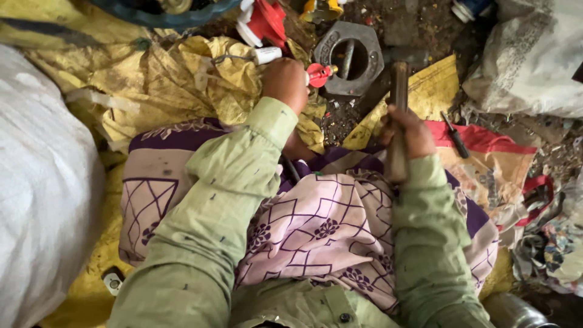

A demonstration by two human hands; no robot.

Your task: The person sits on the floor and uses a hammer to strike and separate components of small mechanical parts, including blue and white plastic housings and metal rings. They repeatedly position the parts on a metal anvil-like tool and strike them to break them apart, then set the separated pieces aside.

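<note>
Hammer handle (pixel 398 121), wooden, stiff, upright: my right hand (pixel 408 130) grips it mid-shaft. My left hand (pixel 284 82) closes on the small red-and-white fitting (pixel 317 74), judged light, brittle plastic.

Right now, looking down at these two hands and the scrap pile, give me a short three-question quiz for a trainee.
1. True or false: the right hand grips a brown wooden handle held roughly upright.
2. Multiple choice: the left hand holds a small part that is A) red plastic with a brass tip, B) blue glass, C) black rubber.
3. Short answer: which grey metal thing lies on the ground just beyond the small red plastic part with the brass tip?

Key:
1. True.
2. A.
3. The grey octagonal metal block with a round hole.
</note>
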